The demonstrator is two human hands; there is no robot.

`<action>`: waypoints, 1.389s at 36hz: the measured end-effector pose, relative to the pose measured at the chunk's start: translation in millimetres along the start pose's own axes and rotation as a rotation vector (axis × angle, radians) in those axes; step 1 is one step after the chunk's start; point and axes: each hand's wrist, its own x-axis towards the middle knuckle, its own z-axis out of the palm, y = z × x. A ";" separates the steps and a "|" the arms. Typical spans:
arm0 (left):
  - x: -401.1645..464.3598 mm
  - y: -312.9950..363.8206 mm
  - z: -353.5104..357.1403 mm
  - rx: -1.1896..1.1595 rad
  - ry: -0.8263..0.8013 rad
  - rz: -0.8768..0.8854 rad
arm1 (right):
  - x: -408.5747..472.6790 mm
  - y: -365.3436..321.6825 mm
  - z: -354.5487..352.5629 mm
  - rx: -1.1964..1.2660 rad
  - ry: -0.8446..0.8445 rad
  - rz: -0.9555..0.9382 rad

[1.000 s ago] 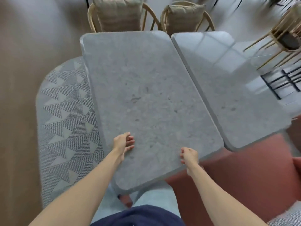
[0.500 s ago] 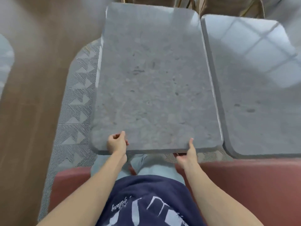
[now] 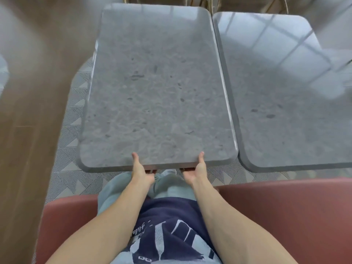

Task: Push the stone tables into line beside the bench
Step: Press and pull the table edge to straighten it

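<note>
Apparently both hands grip one of two stone tables.

The left worktop filled the centre of the frame, with the right worktop just beside it; only a narrow seam separated their long edges, too tight for a hand. Both slab surfaces were bare, so passage above them was unobstructed. The left hand and right hand occupied the near edge of the left worktop, thumbs on top, fingers hidden underneath. Between that edge and the red bench at lower frame, a strip of patterned rug lay open. Chairs blocked the top edge.
</note>
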 end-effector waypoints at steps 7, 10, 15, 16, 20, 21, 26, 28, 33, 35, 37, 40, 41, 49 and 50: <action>7.5 -3.2 -3.6 -0.054 0.000 0.069 | -5.5 -7.4 -7.9 0.070 -0.062 0.058; 10.4 -3.6 -4.0 -0.048 0.019 0.094 | -7.9 -10.2 -9.8 0.078 -0.077 0.069; 13.0 -5.5 -8.3 -0.021 0.018 0.109 | -12.3 -10.1 -11.4 0.083 -0.099 0.075; 13.0 -5.6 -8.6 -0.016 0.024 0.120 | -12.9 -10.5 -10.8 0.080 -0.095 0.077; 14.5 -5.2 -10.6 0.006 0.020 0.127 | -14.4 -10.3 -9.4 0.080 -0.069 0.066; 15.0 -4.7 -10.8 0.008 0.011 0.125 | -14.4 -10.1 -8.9 0.074 -0.072 0.059; 14.9 -3.6 -11.5 0.005 0.008 0.136 | -14.7 -9.0 -8.9 0.067 -0.052 0.039; 15.7 -3.4 -11.1 0.009 0.007 0.137 | -16.3 -9.9 -8.7 0.063 -0.056 0.041; 17.5 -2.8 -12.0 0.018 0.006 0.126 | -15.8 -8.9 -10.5 0.059 -0.078 0.041; 15.5 -2.5 -11.9 0.019 0.018 0.130 | -14.5 -8.0 -11.0 0.053 -0.080 0.035; 13.9 -1.8 -12.0 0.019 0.024 0.131 | -13.7 -7.5 -11.3 0.058 -0.075 0.037; 14.3 -1.8 -12.7 0.037 0.011 0.119 | -14.1 -7.3 -11.4 0.062 -0.078 0.035; 14.5 -1.9 -13.5 0.036 0.005 0.110 | -14.4 -7.1 -12.0 0.060 -0.081 0.035; 14.2 -2.3 -17.1 0.009 -0.004 0.102 | -14.9 -5.6 -15.0 0.036 -0.071 0.031; 14.3 -2.7 -17.7 0.011 -0.003 0.102 | -15.0 -5.4 -15.6 0.038 -0.071 0.031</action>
